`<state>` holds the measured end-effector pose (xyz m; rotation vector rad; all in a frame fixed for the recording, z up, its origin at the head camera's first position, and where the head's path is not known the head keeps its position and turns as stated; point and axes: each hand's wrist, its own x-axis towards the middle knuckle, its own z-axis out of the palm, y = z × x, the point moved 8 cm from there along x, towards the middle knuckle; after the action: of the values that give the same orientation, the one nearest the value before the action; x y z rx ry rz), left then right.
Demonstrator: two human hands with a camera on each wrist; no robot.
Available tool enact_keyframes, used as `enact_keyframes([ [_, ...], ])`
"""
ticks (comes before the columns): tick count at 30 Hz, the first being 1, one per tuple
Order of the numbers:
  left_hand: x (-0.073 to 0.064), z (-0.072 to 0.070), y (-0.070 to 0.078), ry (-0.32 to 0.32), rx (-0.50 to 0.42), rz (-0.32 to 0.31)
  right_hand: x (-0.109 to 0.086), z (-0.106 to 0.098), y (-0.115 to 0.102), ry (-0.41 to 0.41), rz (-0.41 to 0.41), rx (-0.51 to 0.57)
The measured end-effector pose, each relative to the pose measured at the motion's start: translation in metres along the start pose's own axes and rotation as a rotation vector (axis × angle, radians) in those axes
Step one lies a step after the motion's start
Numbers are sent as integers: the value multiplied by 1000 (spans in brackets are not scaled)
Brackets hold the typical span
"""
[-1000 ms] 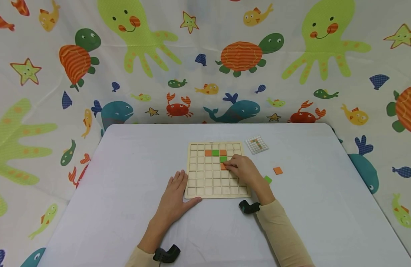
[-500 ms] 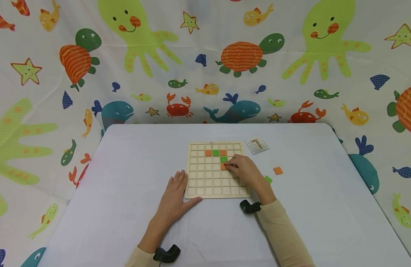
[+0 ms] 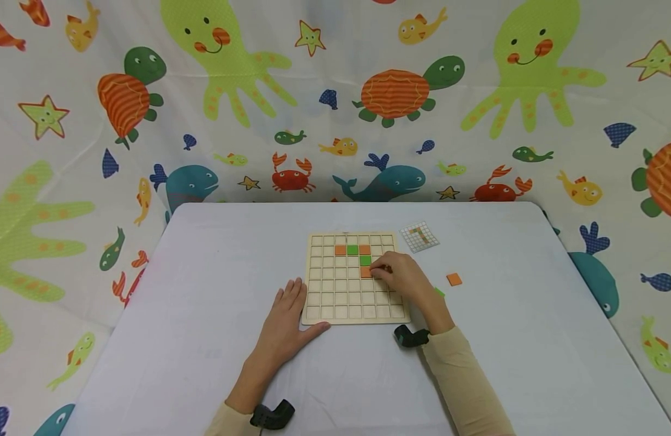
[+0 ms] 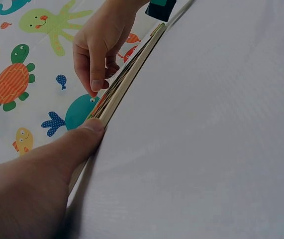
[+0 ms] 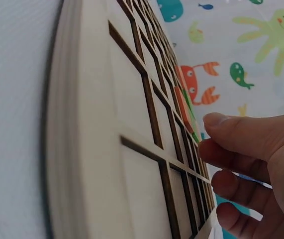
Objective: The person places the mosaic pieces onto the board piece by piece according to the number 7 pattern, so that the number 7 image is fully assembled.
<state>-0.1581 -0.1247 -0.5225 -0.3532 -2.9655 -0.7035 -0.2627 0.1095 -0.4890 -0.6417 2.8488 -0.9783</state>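
A square wooden grid board [image 3: 341, 297] lies on the table with orange and green tiles set in some cells. The lowest of these is an orange tile [image 3: 365, 272], right under a green tile [image 3: 365, 260]. My right hand [image 3: 405, 278] hovers just right of that orange tile, and in the right wrist view its bent thumb [image 5: 231, 124] and fingers are off the tile with nothing between them. My left hand [image 3: 283, 324] rests beside the board's lower left corner, fingers straight along the left side. Its thumb [image 4: 89, 128] touches the board's front edge.
A small card [image 3: 419, 237] printed with a coloured grid pattern lies beyond the board's upper right corner. Right of the board are a loose orange tile [image 3: 453, 279] and a loose green tile [image 3: 440, 292], the latter partly hidden by the right wrist. A sea-animal curtain hangs behind the table.
My right hand has come off the orange tile and shifted slightly to the right, so more of the tile shows. The left hand has stayed in place.
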Motion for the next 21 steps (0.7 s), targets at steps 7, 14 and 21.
enact_keyframes([
  [7, -1, 0, -1, 4, 5, 0, 0, -2, 4, -14, 75, 7],
  [14, -1, -1, -1, 4, 5, -1, -1, -5, 7, -8, 83, 7],
  [21, -1, 1, -1, -6, 6, -7, -3, -10, 11, -8, 98, 8],
])
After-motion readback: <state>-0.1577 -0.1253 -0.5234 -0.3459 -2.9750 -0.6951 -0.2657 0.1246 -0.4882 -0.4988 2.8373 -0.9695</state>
